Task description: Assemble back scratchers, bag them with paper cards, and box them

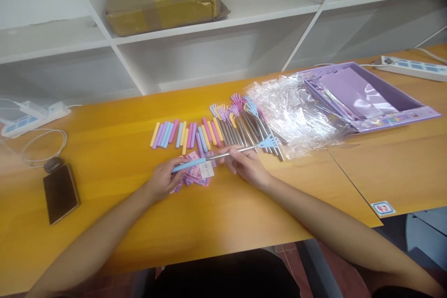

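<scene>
A back scratcher (232,152) with a blue handle, a metal rod and a blue claw head stretches between my hands. My left hand (164,178) is closed round the end of the blue handle. My right hand (246,165) pinches the metal rod below the claw. Under the tool lie several pink and purple printed cards (195,174), one with a white label, partly covered. Behind it runs a row of loose coloured handles (190,135) in yellow, purple, blue and pink. To their right, metal rods with claw heads (237,121) lie in a pile.
Clear plastic bags (296,111) lie beside the rods, partly over a purple tray box (391,123). A phone (61,194) and a cable are at the left. Power strips (38,116) sit on both sides. A taped carton (164,4) rests on the white shelf.
</scene>
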Demonstrator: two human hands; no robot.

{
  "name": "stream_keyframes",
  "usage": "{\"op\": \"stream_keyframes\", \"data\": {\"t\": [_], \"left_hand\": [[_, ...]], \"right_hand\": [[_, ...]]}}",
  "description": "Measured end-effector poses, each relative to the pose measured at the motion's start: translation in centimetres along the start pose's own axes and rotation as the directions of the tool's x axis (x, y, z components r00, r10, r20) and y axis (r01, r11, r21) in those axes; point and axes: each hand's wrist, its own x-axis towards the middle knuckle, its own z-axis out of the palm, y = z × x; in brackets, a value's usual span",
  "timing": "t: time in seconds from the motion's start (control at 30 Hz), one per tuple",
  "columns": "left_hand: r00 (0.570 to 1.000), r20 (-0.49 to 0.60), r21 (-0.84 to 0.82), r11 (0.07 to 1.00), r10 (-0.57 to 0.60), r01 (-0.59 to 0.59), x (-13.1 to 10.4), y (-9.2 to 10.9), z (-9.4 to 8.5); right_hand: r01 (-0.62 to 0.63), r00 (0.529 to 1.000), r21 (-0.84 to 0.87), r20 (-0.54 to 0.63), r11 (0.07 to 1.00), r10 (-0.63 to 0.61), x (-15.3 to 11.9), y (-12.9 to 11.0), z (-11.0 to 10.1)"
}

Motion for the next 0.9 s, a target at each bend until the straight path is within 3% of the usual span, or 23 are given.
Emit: {"op": "stream_keyframes", "data": {"t": [0.2, 0.4, 0.57, 0.73, 0.83, 0.9], "left_hand": [[0.999, 0.049, -0.022, 1.000, -0.003, 0.004, -0.3, -0.2, 0.2], [0.998, 0.048, -0.033, 0.999, -0.035, 0.037, -0.9, -0.1, 0.5], [0.985, -0.106, 0.003, 0.990, -0.138, 0.139, -1.5, -0.1, 0.6], [0.963, -0.204, 0.000, 0.983, -0.177, 0.181, -1.6, -0.5, 0.7], [0.955, -0.235, 0.001, 0.983, -0.179, 0.184, -1.3, -0.5, 0.7], [0.954, -0.230, -0.001, 0.980, -0.193, 0.199, -1.1, -0.5, 0.6]], "right_hand": [[0.022, 0.996, -0.030, 0.082, 0.999, -0.019, -0.2, 0.6, -0.2], [-0.010, 0.996, -0.042, 0.093, 0.999, 0.014, -0.2, 0.6, 0.0], [0.046, 0.992, -0.004, -0.119, 0.999, -0.046, 0.6, -0.8, -0.8], [0.143, 0.921, -0.005, -0.365, 0.990, -0.135, 2.0, -2.2, -2.6], [0.168, 0.892, -0.021, -0.422, 0.986, -0.161, 2.4, -2.6, -3.5], [0.142, 0.902, -0.073, -0.400, 0.987, -0.160, 2.4, -2.7, -3.8]]}}
